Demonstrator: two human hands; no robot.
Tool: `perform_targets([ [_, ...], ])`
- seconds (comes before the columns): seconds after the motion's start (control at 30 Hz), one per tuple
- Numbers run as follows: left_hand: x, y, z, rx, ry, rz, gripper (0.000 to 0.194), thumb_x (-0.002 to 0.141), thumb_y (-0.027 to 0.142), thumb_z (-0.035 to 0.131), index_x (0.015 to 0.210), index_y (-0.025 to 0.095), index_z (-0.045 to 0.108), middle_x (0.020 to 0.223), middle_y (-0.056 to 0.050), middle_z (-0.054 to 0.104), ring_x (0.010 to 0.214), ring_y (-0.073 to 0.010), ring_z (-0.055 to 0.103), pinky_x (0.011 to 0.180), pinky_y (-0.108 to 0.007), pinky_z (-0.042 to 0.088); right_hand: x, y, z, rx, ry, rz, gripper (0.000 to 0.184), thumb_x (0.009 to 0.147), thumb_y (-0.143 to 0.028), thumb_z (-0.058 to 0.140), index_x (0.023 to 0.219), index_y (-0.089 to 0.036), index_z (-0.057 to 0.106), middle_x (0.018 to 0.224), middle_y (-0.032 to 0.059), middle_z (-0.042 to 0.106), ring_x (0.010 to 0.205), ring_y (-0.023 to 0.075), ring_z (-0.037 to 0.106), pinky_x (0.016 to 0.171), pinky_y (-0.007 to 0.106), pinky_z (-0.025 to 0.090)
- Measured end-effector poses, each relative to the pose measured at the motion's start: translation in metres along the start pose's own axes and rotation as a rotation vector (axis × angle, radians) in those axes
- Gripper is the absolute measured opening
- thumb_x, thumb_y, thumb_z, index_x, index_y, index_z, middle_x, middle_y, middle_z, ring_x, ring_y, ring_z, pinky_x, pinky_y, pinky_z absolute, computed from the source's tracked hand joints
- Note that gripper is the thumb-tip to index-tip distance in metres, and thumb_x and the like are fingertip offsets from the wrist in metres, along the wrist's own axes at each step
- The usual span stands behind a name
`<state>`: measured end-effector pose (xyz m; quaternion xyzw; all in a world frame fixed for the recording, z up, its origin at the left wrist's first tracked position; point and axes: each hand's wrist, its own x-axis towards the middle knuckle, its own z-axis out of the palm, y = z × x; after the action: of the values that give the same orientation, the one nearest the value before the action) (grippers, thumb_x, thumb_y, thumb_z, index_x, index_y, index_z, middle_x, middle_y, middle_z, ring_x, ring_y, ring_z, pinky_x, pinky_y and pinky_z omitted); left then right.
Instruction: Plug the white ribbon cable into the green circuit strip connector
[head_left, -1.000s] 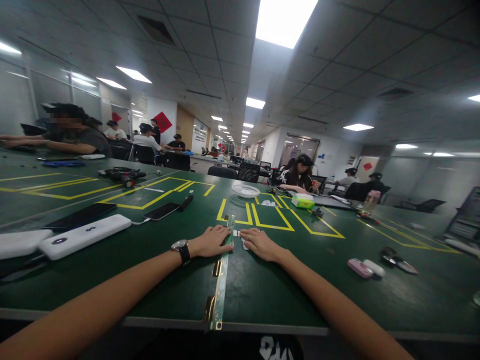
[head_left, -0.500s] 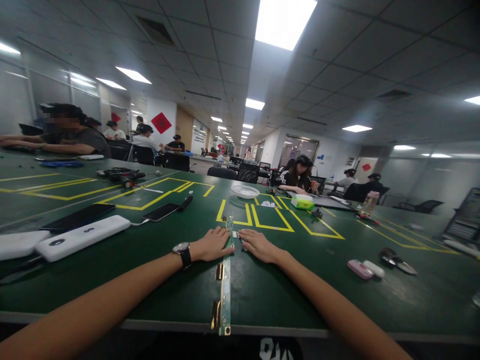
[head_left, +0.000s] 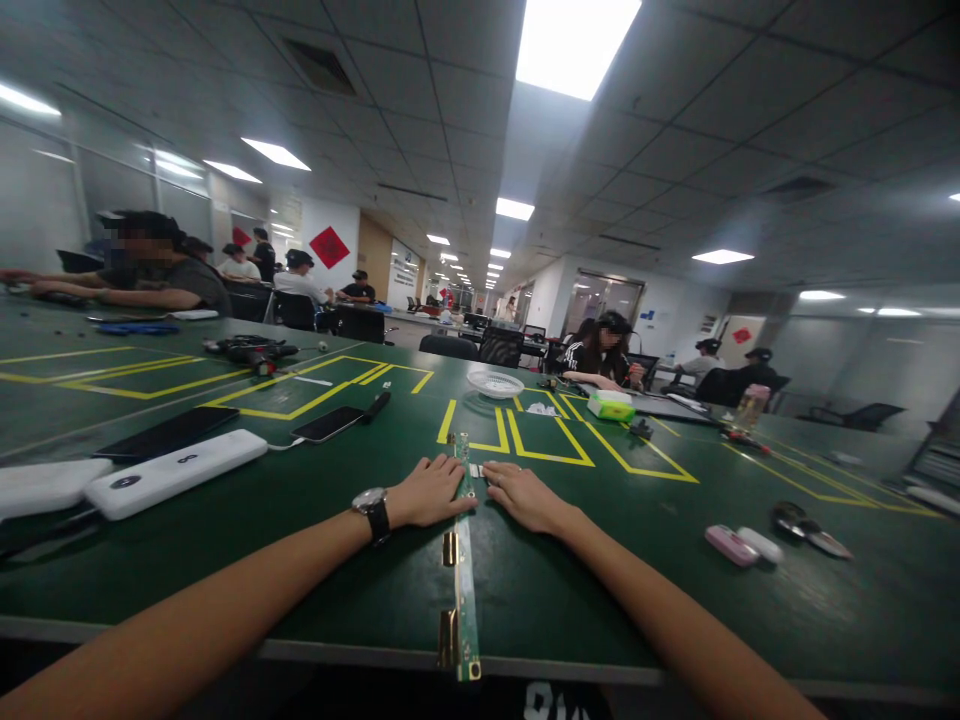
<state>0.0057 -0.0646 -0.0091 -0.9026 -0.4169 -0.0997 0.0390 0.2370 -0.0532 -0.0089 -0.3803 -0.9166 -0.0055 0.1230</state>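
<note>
A long narrow green circuit board [head_left: 466,590] lies lengthwise in front of me, its near end reaching the table edge. Two gold-coloured flaps [head_left: 448,638] stick out from its left side. My left hand [head_left: 429,492], with a watch on the wrist, is palm down against the board's upper part, fingertips at its left edge and thumb across it, steadying it. A small white strip [head_left: 478,470] sits at the board's right side. My right hand [head_left: 527,494] has its fingertips together at that strip; its thumb is mostly hidden.
On the green table [head_left: 315,590], a white power bank [head_left: 180,475] and phones [head_left: 330,423] lie left. A white round basket [head_left: 495,384] stands ahead. A pink case [head_left: 731,545] lies right, and a green-and-white pack [head_left: 610,405] is farther back. Other people sit around.
The view has shifted slightly, so most things appear a little farther right. Both hands stay at the board and the white strip, with no clear change of grip.
</note>
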Motion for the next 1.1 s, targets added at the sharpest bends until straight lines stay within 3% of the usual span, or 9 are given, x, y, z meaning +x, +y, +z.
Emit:
perform_targets([
  [0.33,-0.001,0.002,0.002,-0.002,0.030,0.004,0.062,0.095,0.063,0.026,0.122,0.014,0.054,0.127,-0.017,0.054,0.113,-0.0314,0.047,0.093,-0.042,0.035,-0.002,-0.002,-0.003,-0.041,-0.015,0.010,0.048,0.099,-0.041,0.032,0.139,-0.018,0.047,0.143,0.0124,0.047,0.131,0.0259,0.042,0.105,0.043,0.036],
  [0.57,-0.001,0.001,0.001,-0.023,0.010,0.033,0.065,0.096,0.063,0.025,0.127,0.013,0.051,0.131,-0.017,0.051,0.116,-0.0326,0.045,0.093,-0.045,0.035,0.000,-0.005,-0.005,-0.050,-0.022,-0.007,0.047,0.099,-0.039,0.034,0.139,-0.019,0.046,0.142,0.0127,0.047,0.131,0.0273,0.041,0.102,0.046,0.038],
  [0.8,0.001,-0.004,0.003,-0.055,-0.030,0.040,0.066,0.096,0.064,0.024,0.132,0.014,0.047,0.139,-0.018,0.046,0.123,-0.0335,0.041,0.097,-0.047,0.032,0.003,-0.002,-0.008,-0.010,-0.010,-0.119,0.044,0.098,-0.035,0.037,0.136,-0.016,0.049,0.139,0.0124,0.051,0.131,0.0232,0.043,0.109,0.039,0.033],
  [1.1,0.005,-0.016,0.006,-0.116,-0.097,0.070,0.069,0.095,0.066,0.025,0.141,0.017,0.037,0.148,-0.017,0.036,0.131,-0.0334,0.033,0.102,-0.049,0.027,0.004,0.008,-0.004,0.024,-0.012,-0.154,0.047,0.098,-0.034,0.039,0.141,-0.015,0.044,0.142,0.0119,0.048,0.132,0.0225,0.043,0.112,0.040,0.031],
])
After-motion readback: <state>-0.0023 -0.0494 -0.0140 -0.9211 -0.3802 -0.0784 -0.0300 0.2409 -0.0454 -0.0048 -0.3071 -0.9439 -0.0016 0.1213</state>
